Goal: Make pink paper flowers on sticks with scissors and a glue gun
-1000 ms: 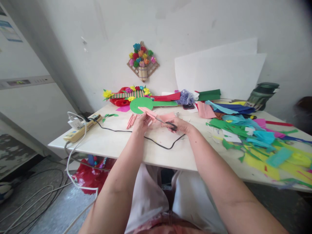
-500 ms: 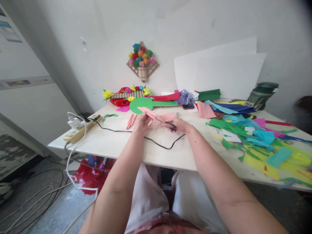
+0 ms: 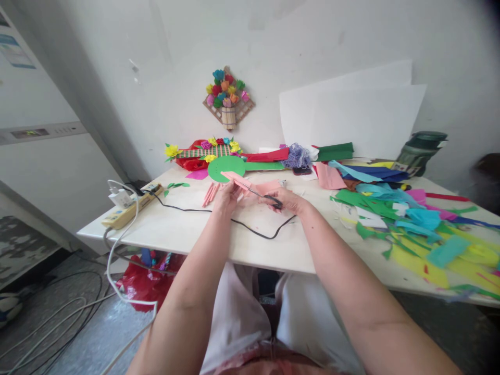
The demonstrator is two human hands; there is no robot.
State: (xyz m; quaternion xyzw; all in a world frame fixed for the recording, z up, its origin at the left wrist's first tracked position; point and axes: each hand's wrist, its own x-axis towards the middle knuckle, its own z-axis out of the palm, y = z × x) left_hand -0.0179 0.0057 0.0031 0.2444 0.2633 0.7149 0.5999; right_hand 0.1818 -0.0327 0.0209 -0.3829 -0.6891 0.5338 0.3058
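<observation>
My left hand (image 3: pixel 228 195) is closed on a folded strip of pink crepe paper (image 3: pixel 234 177) above the middle of the table. Black-handled scissors (image 3: pixel 273 201) are in my right hand (image 3: pixel 288 199), their blades pointing left along the strip. Whether the blades are parted is too small to tell. Several rolled pink paper pieces (image 3: pixel 210 194) lie just left of my left hand. More pink paper (image 3: pixel 269 186) rests behind the scissors. A green round cardboard shape (image 3: pixel 226 169) with a long arm lies beyond my hands.
A yellow power strip (image 3: pixel 128 208) with a white charger sits at the left edge. A black cord (image 3: pixel 258 233) crosses the table before my hands. Coloured paper scraps (image 3: pixel 422 224) cover the right side, near a dark green bottle (image 3: pixel 420 151). A flower-decorated woven piece (image 3: pixel 203 151) stands at the back.
</observation>
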